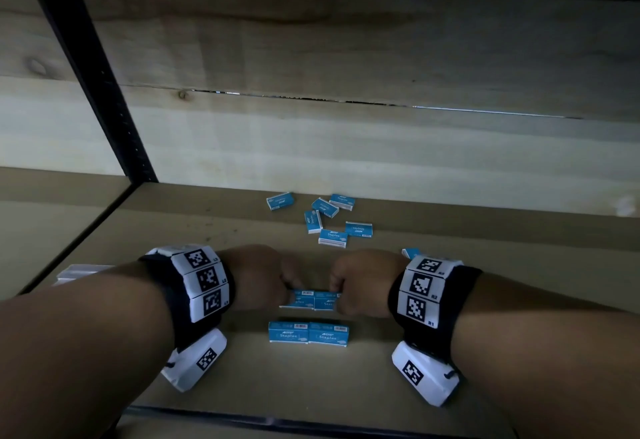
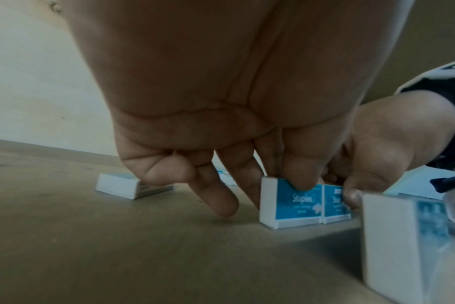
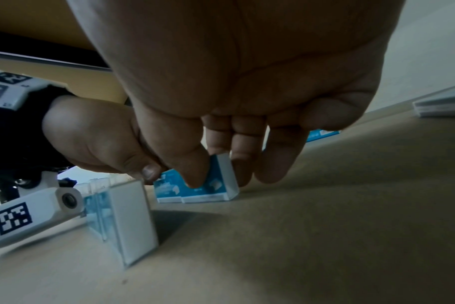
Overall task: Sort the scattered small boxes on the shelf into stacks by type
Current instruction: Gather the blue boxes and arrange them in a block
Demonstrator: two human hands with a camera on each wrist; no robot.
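Note:
Two blue staples boxes stand side by side on the brown shelf board point(image 1: 242, 369). My left hand point(image 1: 289, 288) pinches the left box point(image 1: 299, 300) between thumb and fingers, as the left wrist view shows point(image 2: 291, 201). My right hand point(image 1: 337, 295) pinches the right box point(image 1: 325, 303) in the same way, seen close in the right wrist view point(image 3: 218, 185). The two boxes touch end to end. Just in front of them stands another pair of staples boxes point(image 1: 308, 333), apart from both hands.
Several more blue staples boxes point(image 1: 325, 219) lie scattered behind my hands, near the wooden back wall point(image 1: 346, 148). One more box point(image 1: 410, 252) peeks out behind my right wristband. Pale boxes point(image 1: 79, 272) sit at the left by the black upright post point(image 1: 114, 99).

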